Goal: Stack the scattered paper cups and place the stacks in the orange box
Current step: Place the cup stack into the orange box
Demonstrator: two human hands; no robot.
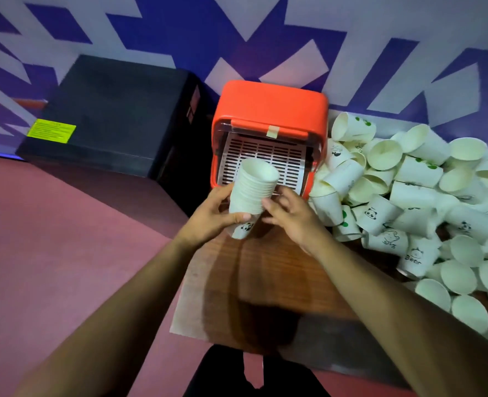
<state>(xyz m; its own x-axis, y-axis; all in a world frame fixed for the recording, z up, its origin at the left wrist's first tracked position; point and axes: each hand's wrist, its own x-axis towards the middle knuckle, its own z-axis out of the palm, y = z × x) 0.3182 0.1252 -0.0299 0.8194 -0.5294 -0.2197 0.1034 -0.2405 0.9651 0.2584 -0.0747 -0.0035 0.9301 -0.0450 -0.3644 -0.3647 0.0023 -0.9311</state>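
Left hand grips tapered paper-cup stack; orange box slatted inside.

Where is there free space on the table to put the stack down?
The table is bare between the orange box and its near edge, left of the loose cups. The whole right side is crowded.
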